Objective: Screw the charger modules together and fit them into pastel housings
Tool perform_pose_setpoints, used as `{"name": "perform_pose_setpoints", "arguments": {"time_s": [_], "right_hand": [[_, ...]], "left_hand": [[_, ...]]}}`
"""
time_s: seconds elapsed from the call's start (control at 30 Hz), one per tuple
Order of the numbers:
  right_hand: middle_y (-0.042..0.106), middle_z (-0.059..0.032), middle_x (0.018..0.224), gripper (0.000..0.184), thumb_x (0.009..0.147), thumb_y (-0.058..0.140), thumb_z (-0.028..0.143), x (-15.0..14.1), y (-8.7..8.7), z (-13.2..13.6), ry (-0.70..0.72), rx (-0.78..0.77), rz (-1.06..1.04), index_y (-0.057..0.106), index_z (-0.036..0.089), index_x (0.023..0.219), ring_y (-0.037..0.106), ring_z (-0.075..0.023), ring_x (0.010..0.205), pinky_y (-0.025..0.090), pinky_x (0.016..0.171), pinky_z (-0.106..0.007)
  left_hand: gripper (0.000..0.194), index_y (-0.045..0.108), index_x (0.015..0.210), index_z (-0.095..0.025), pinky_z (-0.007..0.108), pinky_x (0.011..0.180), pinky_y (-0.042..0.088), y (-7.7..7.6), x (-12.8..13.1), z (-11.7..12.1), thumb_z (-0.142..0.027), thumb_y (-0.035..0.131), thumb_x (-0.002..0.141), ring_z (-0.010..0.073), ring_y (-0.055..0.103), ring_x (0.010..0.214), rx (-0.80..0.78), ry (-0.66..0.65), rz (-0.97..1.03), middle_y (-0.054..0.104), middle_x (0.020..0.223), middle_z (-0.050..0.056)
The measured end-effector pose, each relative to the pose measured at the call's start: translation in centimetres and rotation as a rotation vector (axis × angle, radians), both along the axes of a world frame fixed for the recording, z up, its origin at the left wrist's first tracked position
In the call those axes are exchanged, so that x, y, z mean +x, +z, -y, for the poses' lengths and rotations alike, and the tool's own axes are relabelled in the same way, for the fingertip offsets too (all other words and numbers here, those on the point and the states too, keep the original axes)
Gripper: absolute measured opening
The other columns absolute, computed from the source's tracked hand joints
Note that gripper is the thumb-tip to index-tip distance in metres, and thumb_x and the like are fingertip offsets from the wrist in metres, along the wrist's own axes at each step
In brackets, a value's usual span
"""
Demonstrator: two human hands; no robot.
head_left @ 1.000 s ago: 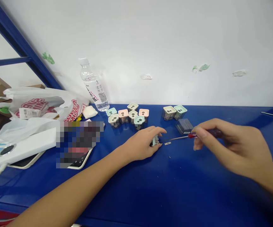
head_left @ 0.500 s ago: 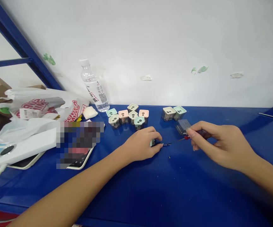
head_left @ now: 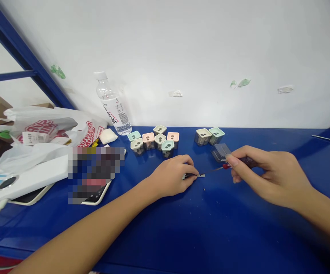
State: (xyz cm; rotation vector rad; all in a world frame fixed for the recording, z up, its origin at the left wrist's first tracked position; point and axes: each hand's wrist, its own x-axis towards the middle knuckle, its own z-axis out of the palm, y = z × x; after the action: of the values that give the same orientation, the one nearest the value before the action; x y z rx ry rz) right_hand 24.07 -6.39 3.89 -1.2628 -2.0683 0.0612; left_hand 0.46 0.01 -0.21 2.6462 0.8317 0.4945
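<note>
Left of the dark clear box and nearer the viewer, here's the left hand, low on the blue table, fingers curled over and gripping a small part; only an edge peeks out. Right at those fingertips, also left of the box, sits a little metal blade: pinched or merely brushed, it's hard to say with the hand covering so much.

Over to the box's right, the right hand, closed snugly round a screwdriver, thumb and forefinger up near the red collar, handle running back beneath the fingers. The slim shaft slants down past the box's near side, aimed left at the blade. In front of the box and a touch left, a tiny dark bit lies loose.

Just behind the box, a cream-lidded sharpener stands beside a mint-lidded sharpener. Left of the box, seven more sharpeners bunch up, tops in mint, peach and cream. Farther left of it, a water bottle by the wall, then a plastic bag; well right of it, a thin metal rod.
</note>
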Motion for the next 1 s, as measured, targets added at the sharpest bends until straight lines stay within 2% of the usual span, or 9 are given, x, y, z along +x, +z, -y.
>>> {"name": "perform_pose_setpoints", "arguments": {"time_s": [0.07,0.17,0.23,0.33,0.43,0.67,1.0], "right_hand": [[0.063,0.0053,0.051,0.028,0.099,0.053,0.041,-0.2,0.2,0.1,-0.022,-0.070,-0.070,0.061,0.025,0.078,0.055,-0.0102,0.038,0.038,0.038,-0.023],[0.063,0.0030,0.051,0.033,0.097,0.053,0.053,-0.3,0.6,0.1,-0.131,-0.168,-0.214,0.059,0.026,0.079,0.060,-0.0146,0.044,0.045,0.045,-0.026],[0.064,0.0018,0.052,0.038,0.096,0.052,0.060,-0.1,0.8,-0.3,-0.181,-0.196,-0.278,0.056,0.026,0.079,0.059,-0.0160,0.044,0.046,0.045,-0.028],[0.063,0.0023,0.050,0.041,0.094,0.050,0.065,0.4,0.6,-1.1,-0.164,-0.249,-0.268,0.053,0.026,0.079,0.058,-0.0158,0.042,0.044,0.042,-0.027],[0.063,0.0041,0.050,0.039,0.094,0.052,0.063,0.5,0.2,-1.5,-0.129,-0.268,-0.206,0.052,0.026,0.081,0.058,-0.0145,0.041,0.043,0.044,-0.026],[0.065,0.0041,0.055,0.034,0.095,0.054,0.058,0.0,-0.4,-1.6,-0.108,-0.188,-0.110,0.055,0.027,0.082,0.061,-0.0160,0.046,0.044,0.048,-0.027],[0.065,0.0044,0.055,0.031,0.094,0.055,0.057,0.0,-0.5,-1.4,-0.127,-0.194,-0.120,0.055,0.028,0.083,0.062,-0.0172,0.046,0.044,0.048,-0.029]], "left_hand": [[0.019,0.077,0.102,-0.020,0.029,0.079,0.055,-0.1,0.0,0.0,-0.020,0.060,0.094,0.0176,0.067,0.091,0.050,-0.021,0.001,0.069,0.106,0.006],[0.020,0.076,0.101,-0.019,0.030,0.081,0.055,-0.3,-0.1,-0.1,-0.020,0.057,0.096,0.0181,0.067,0.091,0.111,-0.027,0.013,0.069,0.105,0.006],[0.019,0.076,0.102,-0.018,0.031,0.082,0.056,-0.3,-0.1,-0.1,-0.022,0.059,0.095,0.0188,0.067,0.092,0.109,-0.018,0.014,0.070,0.106,0.006],[0.018,0.074,0.106,-0.019,0.030,0.080,0.056,-0.3,-0.1,-0.1,-0.027,0.063,0.093,0.0189,0.068,0.093,0.068,-0.010,-0.002,0.070,0.107,0.006],[0.019,0.074,0.107,-0.018,0.030,0.081,0.055,-0.2,0.0,0.0,-0.027,0.063,0.093,0.0190,0.068,0.094,0.053,-0.007,-0.011,0.069,0.107,0.006],[0.021,0.075,0.108,-0.016,0.031,0.081,0.055,-0.3,0.0,0.1,-0.024,0.063,0.092,0.0195,0.068,0.093,0.061,-0.017,0.006,0.068,0.106,0.006],[0.021,0.076,0.106,-0.018,0.029,0.079,0.055,-0.1,0.0,0.1,-0.023,0.061,0.093,0.0186,0.067,0.090,0.112,-0.042,-0.014,0.069,0.105,0.006]]}}
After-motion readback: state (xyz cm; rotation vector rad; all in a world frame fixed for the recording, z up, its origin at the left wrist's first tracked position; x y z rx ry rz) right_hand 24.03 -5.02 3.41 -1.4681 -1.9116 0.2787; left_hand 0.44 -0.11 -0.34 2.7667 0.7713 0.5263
